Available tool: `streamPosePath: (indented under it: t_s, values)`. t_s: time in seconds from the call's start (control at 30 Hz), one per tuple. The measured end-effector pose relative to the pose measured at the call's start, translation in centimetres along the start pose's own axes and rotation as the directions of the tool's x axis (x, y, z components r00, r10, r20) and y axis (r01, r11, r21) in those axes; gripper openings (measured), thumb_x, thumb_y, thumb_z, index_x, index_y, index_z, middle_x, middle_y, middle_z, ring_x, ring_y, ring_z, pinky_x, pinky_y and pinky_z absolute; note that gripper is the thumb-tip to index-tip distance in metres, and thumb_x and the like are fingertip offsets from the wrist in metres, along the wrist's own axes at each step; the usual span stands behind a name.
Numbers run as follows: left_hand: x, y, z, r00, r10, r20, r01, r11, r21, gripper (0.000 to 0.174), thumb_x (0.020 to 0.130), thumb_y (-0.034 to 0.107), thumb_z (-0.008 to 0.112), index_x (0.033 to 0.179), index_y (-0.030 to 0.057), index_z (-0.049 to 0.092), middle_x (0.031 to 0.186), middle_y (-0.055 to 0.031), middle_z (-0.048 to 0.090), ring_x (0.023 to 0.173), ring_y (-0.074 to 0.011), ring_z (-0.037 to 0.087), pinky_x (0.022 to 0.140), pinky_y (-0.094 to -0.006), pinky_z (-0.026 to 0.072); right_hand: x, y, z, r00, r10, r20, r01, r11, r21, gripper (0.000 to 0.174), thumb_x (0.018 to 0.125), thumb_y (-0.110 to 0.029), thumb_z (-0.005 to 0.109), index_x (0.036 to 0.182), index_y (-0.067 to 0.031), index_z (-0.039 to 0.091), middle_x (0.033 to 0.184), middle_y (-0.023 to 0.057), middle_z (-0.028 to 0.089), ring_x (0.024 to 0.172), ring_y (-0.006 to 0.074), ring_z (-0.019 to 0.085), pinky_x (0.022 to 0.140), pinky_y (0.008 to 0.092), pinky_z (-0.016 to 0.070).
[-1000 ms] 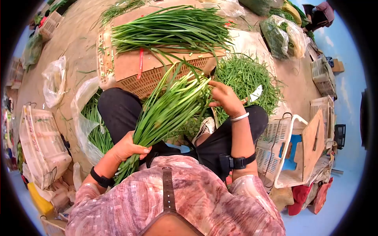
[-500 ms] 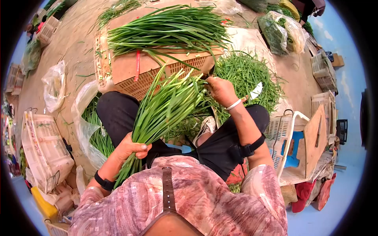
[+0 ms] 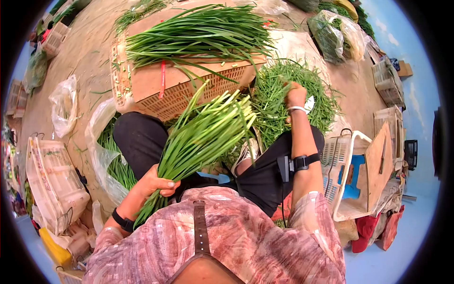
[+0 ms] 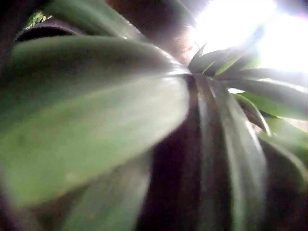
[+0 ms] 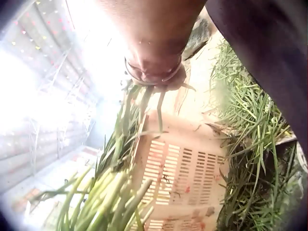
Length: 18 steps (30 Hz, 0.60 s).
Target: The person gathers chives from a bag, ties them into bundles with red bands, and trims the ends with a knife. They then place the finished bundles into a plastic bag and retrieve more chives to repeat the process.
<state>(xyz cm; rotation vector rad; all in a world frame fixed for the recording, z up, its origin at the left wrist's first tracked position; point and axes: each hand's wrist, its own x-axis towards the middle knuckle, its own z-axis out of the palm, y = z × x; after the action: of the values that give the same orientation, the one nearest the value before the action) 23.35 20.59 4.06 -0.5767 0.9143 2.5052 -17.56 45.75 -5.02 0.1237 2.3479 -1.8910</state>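
Note:
My left hand (image 3: 158,182) grips a thick bunch of garlic chives (image 3: 203,128) by its leafy part, the pale cut ends fanned up and to the right. In the left wrist view, broad blurred chive leaves (image 4: 96,110) fill the picture and hide the hand. My right hand (image 3: 296,96) is stretched out over a heap of loose chive leaves (image 3: 276,111), fingers curled. In the right wrist view, a few thin chive blades (image 5: 160,113) stick out beneath that hand (image 5: 156,72). A knife (image 3: 309,103) with a pale blade lies on the heap beside the right wrist.
Ahead stands an upturned plastic crate (image 3: 189,90) topped with cardboard, bearing a large pile of chives (image 3: 203,35). A plastic bag (image 3: 100,142) of greens sits by the left knee. More crates stand left (image 3: 54,175) and right (image 3: 333,165).
My right hand has moved from the bunch's pale ends outward to the right, over the loose heap. My left hand still grips the bunch in nearly the same place.

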Motion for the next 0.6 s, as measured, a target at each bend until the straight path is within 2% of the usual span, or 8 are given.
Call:
streamPosePath:
  t_s: [0.07,0.13,0.17,0.27,0.33,0.4,0.47,0.6]
  values:
    - [-0.2,0.0,0.2,0.999,0.028,-0.021,-0.028,0.999,0.025,0.038,0.071,0.005,0.069,0.103,-0.003,0.049,0.065,-0.0103,0.05,0.04,-0.0096,0.038,0.037,-0.0246,0.028,3.6,2.0,-2.7,0.976,0.218,-0.027,-0.205,0.947,0.249,0.022,0.084,-0.021,0.057,0.083,0.0001,0.063,0.06,0.0048,0.055,0.043,0.0119,0.045,0.037,0.0279,0.0316]
    - [-0.3,0.2,0.3,0.996,0.056,-0.068,-0.051,0.996,0.072,0.04,0.07,0.005,0.069,0.103,-0.0038,0.049,0.065,-0.0105,0.05,0.04,-0.0101,0.039,0.037,-0.025,0.0288,3.9,1.6,-4.7,0.98,0.195,-0.024,-0.196,0.971,-0.138,0.029,0.076,-0.024,0.067,0.083,0.0039,0.062,0.062,0.0094,0.058,0.048,0.0206,0.053,0.043,0.0343,0.0414]
    - [-0.4,0.3,0.2,0.996,0.058,-0.068,-0.053,0.996,0.072,0.04,0.07,0.005,0.069,0.103,-0.0038,0.049,0.065,-0.0105,0.05,0.04,-0.0101,0.039,0.037,-0.025,0.0288,3.5,1.2,-5.4,0.997,-0.037,0.061,0.072,0.536,-0.841,0.044,0.069,-0.027,0.073,0.091,0.0087,0.058,0.078,0.0175,0.062,0.068,0.0312,0.061,0.061,0.0367,0.0497]
    - [-0.1,0.2,0.4,0.992,0.068,-0.102,-0.051,0.986,0.158,0.043,0.067,0.005,0.071,0.103,-0.0047,0.048,0.065,-0.0106,0.052,0.041,-0.0108,0.041,0.038,-0.0252,0.0303,-2.0,-3.6,-2.8,0.947,-0.112,0.301,0.32,0.258,-0.912,0.064,0.066,-0.025,0.075,0.115,0.0073,0.049,0.116,0.0256,0.052,0.108,0.0345,0.052,0.088,0.0348,0.0442]
    - [0.1,0.3,0.7,0.988,0.055,-0.144,-0.02,0.97,0.24,0.045,0.064,0.005,0.071,0.102,-0.0052,0.049,0.065,-0.0106,0.053,0.041,-0.0111,0.043,0.038,-0.025,0.0317,-6.6,-7.3,-1.0,0.76,-0.173,0.626,0.496,0.776,-0.389,0.059,0.068,-0.016,0.073,0.121,-0.0051,0.05,0.118,0.0193,0.054,0.113,0.0325,0.049,0.091,0.0353,0.0418]
    - [0.1,0.5,1.2,0.986,0.049,-0.157,-0.008,0.967,0.254,0.045,0.063,0.006,0.071,0.101,-0.0049,0.049,0.065,-0.0106,0.053,0.042,-0.0111,0.043,0.038,-0.0244,0.0319,-11.0,-10.2,0.8,0.481,-0.379,0.79,0.709,0.699,-0.096,0.048,0.069,-0.008,0.07,0.115,-0.0125,0.057,0.118,0.0138,0.055,0.113,0.0286,0.049,0.092,0.0341,0.0407]
    - [0.2,0.7,1.3,0.985,0.06,-0.163,-0.008,0.953,0.302,0.042,0.063,0.007,0.072,0.098,-0.0048,0.052,0.064,-0.0094,0.054,0.042,-0.0105,0.043,0.038,-0.0233,0.0319,-11.7,-8.1,2.0,0.406,-0.396,0.824,0.706,0.709,-0.007,0.034,0.069,-0.007,0.07,0.103,-0.0096,0.063,0.118,0.0139,0.055,0.108,0.0255,0.053,0.09,0.0324,0.0414]
    - [-0.3,0.6,1.0,0.969,0.125,-0.213,-0.041,0.932,0.359,0.039,0.062,0.007,0.073,0.094,-0.0042,0.054,0.064,-0.0079,0.055,0.043,-0.01,0.044,0.038,-0.0221,0.0324,-12.1,-6.2,1.6,0.641,-0.142,0.754,0.159,0.986,0.049,0.011,0.074,-0.006,0.066,0.082,0.0015,0.066,0.083,0.0102,0.066,0.076,0.0172,0.061,0.072,0.0287,0.0481]
